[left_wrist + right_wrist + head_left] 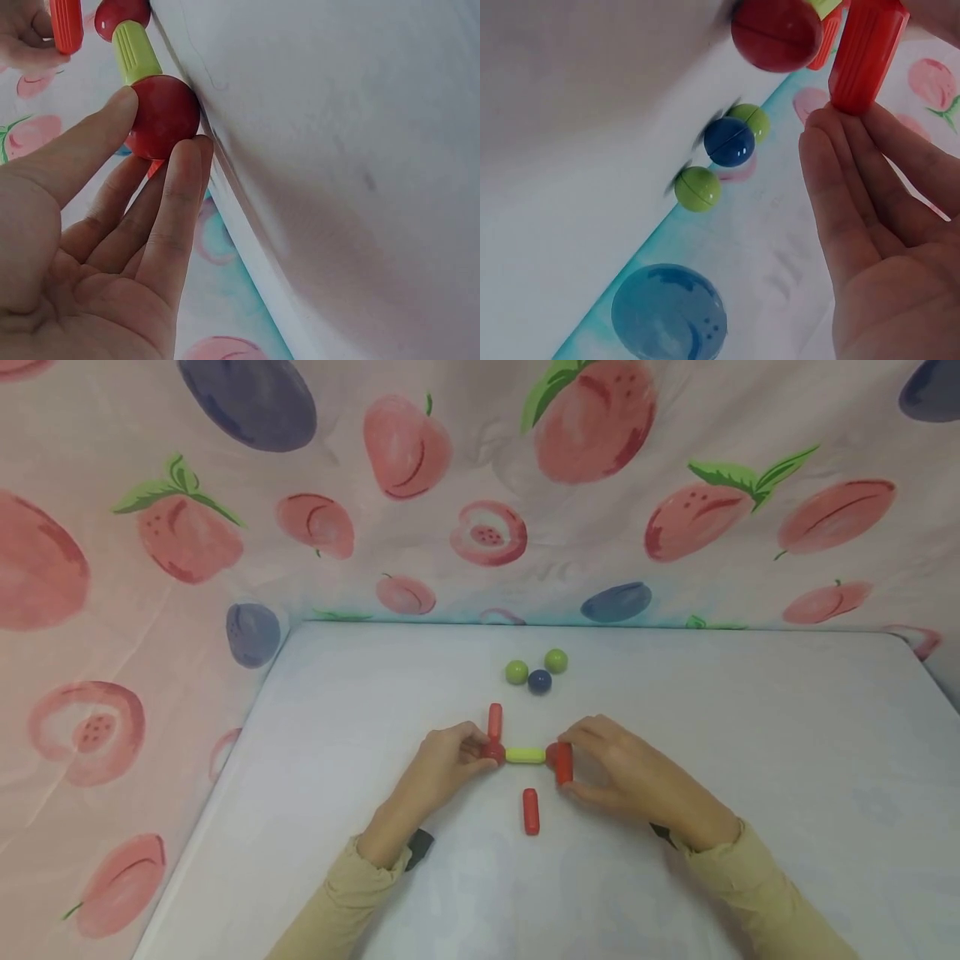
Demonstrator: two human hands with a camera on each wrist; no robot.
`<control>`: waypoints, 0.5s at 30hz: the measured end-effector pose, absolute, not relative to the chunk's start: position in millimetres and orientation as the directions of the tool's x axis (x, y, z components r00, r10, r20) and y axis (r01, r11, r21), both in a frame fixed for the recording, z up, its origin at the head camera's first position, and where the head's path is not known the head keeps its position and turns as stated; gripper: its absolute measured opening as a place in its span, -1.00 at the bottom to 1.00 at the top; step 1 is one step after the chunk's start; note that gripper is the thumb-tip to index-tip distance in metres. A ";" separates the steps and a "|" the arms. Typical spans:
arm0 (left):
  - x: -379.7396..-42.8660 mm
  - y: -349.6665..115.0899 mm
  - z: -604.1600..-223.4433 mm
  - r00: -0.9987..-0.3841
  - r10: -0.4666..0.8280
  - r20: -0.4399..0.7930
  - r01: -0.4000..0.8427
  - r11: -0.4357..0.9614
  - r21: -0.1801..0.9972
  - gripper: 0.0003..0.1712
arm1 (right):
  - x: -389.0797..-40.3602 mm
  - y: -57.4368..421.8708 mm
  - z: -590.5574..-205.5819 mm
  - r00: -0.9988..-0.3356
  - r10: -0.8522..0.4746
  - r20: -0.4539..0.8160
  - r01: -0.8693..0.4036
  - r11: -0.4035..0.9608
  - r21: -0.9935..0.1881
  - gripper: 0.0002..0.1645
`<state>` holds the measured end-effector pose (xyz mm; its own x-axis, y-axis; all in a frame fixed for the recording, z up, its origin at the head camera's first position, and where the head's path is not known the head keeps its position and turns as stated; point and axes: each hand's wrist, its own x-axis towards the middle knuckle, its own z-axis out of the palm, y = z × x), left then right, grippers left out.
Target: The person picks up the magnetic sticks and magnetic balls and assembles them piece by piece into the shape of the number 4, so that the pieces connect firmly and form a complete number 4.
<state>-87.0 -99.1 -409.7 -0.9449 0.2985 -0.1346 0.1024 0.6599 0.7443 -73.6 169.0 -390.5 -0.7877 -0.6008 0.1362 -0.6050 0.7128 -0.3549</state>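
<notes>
My left hand [442,768] pinches a red ball [165,116] between thumb and fingers. A yellow-green rod [525,756] runs from that ball to a second red ball [776,34] on the right. From the left ball a red rod [495,720] extends toward the far side of the table. My right hand [630,772] grips another red rod [866,60] by its two ends, thumb at one and fingers at the other. In the head view this rod overlaps the second ball; in the right wrist view it appears beside it. A loose red rod [531,812] lies nearer me, between the hands.
Beyond the hands, two green balls [517,672] and a dark blue ball [540,682] sit close together on the white table [750,718]. A fruit-patterned cloth [465,460] hangs behind the table and along its left side.
</notes>
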 end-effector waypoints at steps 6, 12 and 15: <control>-86.3 -98.6 -409.7 -0.946 0.289 -0.144 0.091 0.667 0.739 -0.67 | -81.2 170.7 -390.3 -0.793 -0.589 0.158 -0.603 0.718 -0.348 -0.32; -86.4 -98.7 -409.3 -0.946 0.292 -0.138 0.096 0.662 0.743 -0.68 | -88.4 171.5 -390.9 -0.789 -0.581 0.203 -0.613 0.719 -0.326 -0.31; -86.6 -98.8 -409.3 -0.946 0.296 -0.130 0.104 0.659 0.745 -0.67 | -90.1 170.8 -390.5 -0.788 -0.577 0.214 -0.615 0.720 -0.321 -0.30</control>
